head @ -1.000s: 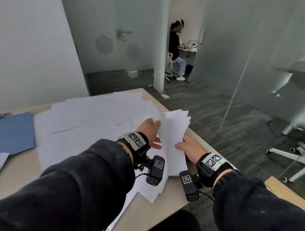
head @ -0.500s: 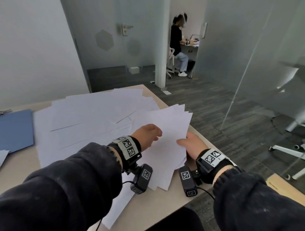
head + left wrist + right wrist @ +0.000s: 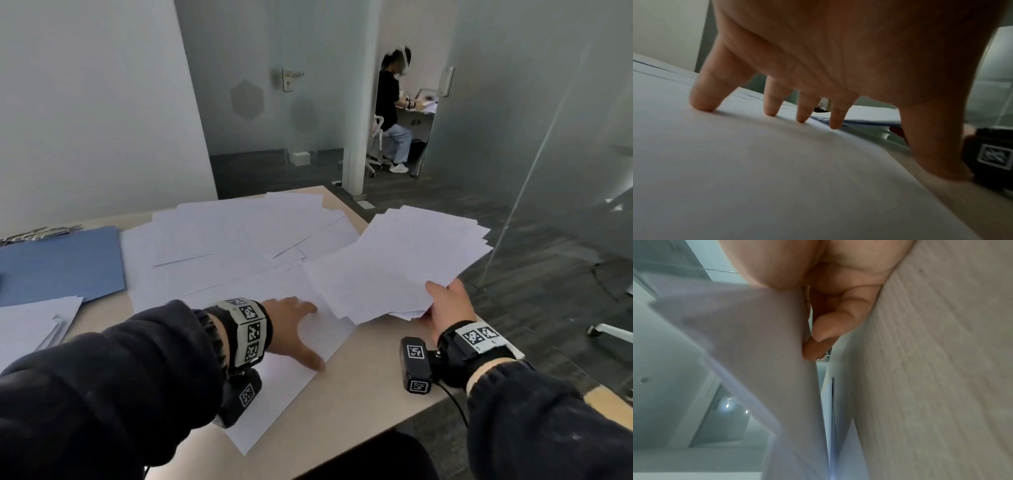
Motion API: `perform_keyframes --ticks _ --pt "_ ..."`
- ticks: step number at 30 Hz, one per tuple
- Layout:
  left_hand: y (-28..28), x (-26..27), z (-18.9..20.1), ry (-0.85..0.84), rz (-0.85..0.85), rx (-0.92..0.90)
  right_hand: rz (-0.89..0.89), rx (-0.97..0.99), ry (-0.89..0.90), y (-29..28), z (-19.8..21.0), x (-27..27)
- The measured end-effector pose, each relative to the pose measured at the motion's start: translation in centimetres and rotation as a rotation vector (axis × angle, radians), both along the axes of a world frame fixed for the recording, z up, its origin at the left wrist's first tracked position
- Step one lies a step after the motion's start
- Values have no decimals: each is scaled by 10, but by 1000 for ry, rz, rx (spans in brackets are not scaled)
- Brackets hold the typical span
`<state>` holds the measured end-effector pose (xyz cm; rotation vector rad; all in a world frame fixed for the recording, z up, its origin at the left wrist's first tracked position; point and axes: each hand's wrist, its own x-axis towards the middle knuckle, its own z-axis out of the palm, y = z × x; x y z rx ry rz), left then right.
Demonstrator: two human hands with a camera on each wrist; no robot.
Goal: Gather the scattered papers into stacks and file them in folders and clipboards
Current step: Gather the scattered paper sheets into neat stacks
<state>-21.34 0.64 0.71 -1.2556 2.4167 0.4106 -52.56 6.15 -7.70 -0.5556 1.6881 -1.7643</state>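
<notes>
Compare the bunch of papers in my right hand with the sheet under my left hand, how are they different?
The bunch of papers is several fanned sheets; the sheet reads as a single page. The bunch is lifted and juts past the table edge, pinched at its near corner by the right hand; the sheet lies flat, with the spread fingers of the left hand pressing on it. Both are plain white paper.
</notes>
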Motion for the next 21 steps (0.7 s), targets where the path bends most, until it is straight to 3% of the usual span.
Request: perform_keyframes --ticks 3,14,21 --pt "12 -1 -1 -91 -34 -23 -20 -38 -41 5 7 8" --pt "12 -2 0 -88 -40 -39 -48 -58 -114 8 17 15" --pt "4 -9 -4 39 10 -85 -49 -89 -177 12 25 23"
